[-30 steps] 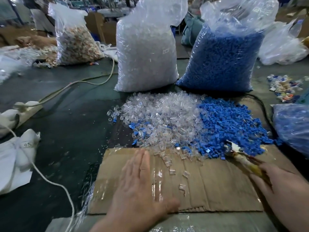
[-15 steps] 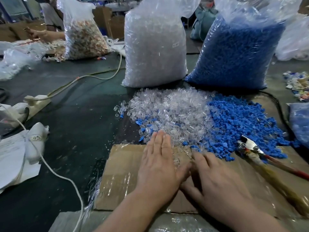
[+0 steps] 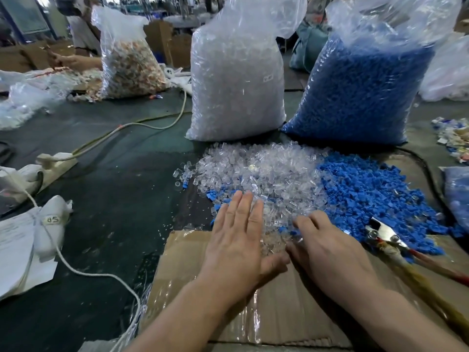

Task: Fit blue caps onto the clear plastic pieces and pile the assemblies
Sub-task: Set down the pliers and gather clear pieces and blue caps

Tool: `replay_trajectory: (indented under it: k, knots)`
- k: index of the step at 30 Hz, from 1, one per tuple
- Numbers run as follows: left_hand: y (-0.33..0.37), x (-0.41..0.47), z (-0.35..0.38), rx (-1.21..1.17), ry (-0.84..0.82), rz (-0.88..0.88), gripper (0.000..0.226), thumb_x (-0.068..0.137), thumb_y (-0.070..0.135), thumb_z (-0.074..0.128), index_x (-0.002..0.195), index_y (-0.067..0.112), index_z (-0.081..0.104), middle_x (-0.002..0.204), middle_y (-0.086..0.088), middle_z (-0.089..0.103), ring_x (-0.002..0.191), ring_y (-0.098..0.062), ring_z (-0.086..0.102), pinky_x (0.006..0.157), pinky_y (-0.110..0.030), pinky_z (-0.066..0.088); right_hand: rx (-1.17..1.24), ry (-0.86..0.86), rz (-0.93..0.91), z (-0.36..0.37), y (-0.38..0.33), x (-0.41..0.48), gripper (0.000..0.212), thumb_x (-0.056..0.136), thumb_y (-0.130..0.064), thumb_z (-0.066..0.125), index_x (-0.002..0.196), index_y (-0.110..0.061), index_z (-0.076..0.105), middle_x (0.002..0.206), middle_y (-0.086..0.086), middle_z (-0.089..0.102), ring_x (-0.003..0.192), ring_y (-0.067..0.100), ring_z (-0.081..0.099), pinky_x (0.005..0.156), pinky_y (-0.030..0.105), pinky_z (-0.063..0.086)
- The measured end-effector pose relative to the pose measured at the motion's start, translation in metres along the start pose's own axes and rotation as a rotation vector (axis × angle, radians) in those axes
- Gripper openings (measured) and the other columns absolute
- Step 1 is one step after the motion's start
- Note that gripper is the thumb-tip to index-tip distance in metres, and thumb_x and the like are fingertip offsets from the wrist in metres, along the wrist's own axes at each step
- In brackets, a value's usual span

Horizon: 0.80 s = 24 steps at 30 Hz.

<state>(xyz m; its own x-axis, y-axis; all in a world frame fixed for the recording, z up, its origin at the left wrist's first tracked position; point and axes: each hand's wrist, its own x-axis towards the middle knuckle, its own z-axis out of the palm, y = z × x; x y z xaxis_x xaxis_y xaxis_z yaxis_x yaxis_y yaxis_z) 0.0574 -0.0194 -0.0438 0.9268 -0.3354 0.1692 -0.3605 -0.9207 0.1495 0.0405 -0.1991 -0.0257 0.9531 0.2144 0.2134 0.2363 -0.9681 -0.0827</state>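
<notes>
A heap of clear plastic pieces (image 3: pixel 261 171) lies mid-table, with a heap of blue caps (image 3: pixel 368 194) touching its right side. My left hand (image 3: pixel 236 240) lies flat with straight fingers on the near edge of the clear heap, over the taped cardboard sheet (image 3: pixel 291 308). My right hand (image 3: pixel 327 247) sits just right of it, fingers bent down into the clear pieces where a few blue caps are mixed in; what its fingertips hold is hidden.
A tall bag of clear pieces (image 3: pixel 238 80) and a bag of blue caps (image 3: pixel 365 92) stand behind the heaps. Pliers (image 3: pixel 385 235) lie at the right on the cardboard. A power strip (image 3: pixel 55 163), cords and papers (image 3: pixel 22 247) lie left. Another person's arm (image 3: pixel 76 62) works far left.
My right hand left the pliers and came to the clear heap beside my left. Both hands slid forward from the cardboard onto the heap's near edge.
</notes>
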Motion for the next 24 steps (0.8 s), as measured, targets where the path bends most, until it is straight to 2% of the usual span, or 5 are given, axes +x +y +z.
replay_trajectory:
  k: [3,6,12,17,24]
  knots:
    - [0.006,-0.002,-0.001,-0.108,0.2,0.053,0.094,0.087,0.072,0.034,0.155,0.007,0.03,0.162,-0.015,0.028,0.154,-0.026,0.01,0.124,-0.046,0.009,0.121,0.111,-0.018,0.0,-0.003,0.003,0.028,0.088,-0.043,0.057,0.104,-0.02,0.057,0.095,-0.002,0.048,0.055,0.012,0.043,0.047,0.024,0.029]
    - [0.002,-0.012,0.007,-0.255,0.519,0.156,0.059,0.09,0.055,0.06,0.123,0.006,0.066,0.127,-0.008,0.062,0.123,-0.025,0.055,0.108,-0.041,0.043,0.247,0.239,0.051,-0.001,0.002,-0.006,0.03,0.082,-0.045,0.064,0.102,-0.023,0.059,0.092,-0.005,0.052,0.052,0.015,0.052,0.045,0.025,0.034]
    - [-0.005,-0.019,-0.01,-0.263,0.401,0.069,0.043,0.079,0.067,0.057,0.088,0.025,0.063,0.068,0.019,0.046,0.059,0.0,0.043,0.057,-0.008,0.029,0.095,-0.026,0.174,-0.01,0.011,-0.013,0.056,0.073,-0.086,0.021,0.108,-0.044,0.033,0.085,-0.018,0.058,0.069,0.01,0.059,0.055,0.03,0.037]
    - [-0.002,-0.021,-0.006,-0.065,0.138,-0.147,0.073,0.063,0.096,0.023,0.116,0.046,0.035,0.077,0.025,0.039,0.074,-0.002,0.044,0.068,-0.024,0.032,0.049,-0.099,0.241,-0.007,0.012,-0.014,0.055,0.073,-0.086,0.015,0.107,-0.043,0.024,0.083,-0.016,0.056,0.078,0.016,0.063,0.057,0.033,0.037]
    - [0.004,-0.022,-0.003,-0.102,0.186,-0.032,0.058,0.073,0.077,0.052,0.108,0.032,0.059,0.083,0.017,0.064,0.066,-0.006,0.063,0.058,-0.019,0.042,-0.043,-0.214,0.321,-0.013,0.036,-0.014,0.063,0.058,-0.096,0.008,0.089,-0.042,0.018,0.065,-0.017,0.041,0.067,0.014,0.051,0.058,0.031,0.043]
